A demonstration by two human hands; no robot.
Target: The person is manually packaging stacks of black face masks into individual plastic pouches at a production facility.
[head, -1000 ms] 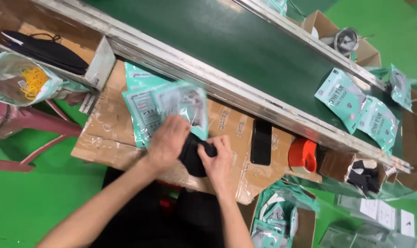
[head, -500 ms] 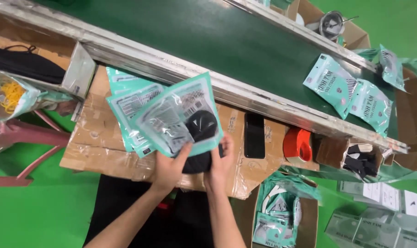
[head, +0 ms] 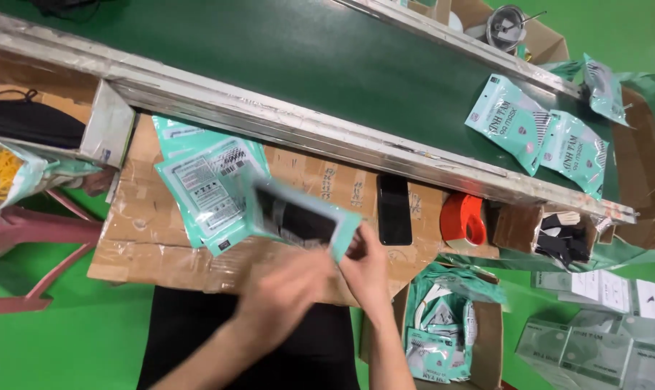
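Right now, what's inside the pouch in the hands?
The teal pouch, held by the left hand and right hand, shows something dark through its clear window, probably a black mask. The image is blurred, and the printed edges hide the rest.

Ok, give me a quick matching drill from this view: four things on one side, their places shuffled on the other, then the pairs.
Things:
1. teal pouch
2. black phone
3. red tape dispenser
4. two sealed teal packets

Places:
A. lying on the green conveyor belt
B. held in both hands, left hand and right hand
C. flat on the cardboard worktop, beside the rail
D. right of the phone, under the rail's edge

Pairs: 1-B, 2-C, 3-D, 4-A
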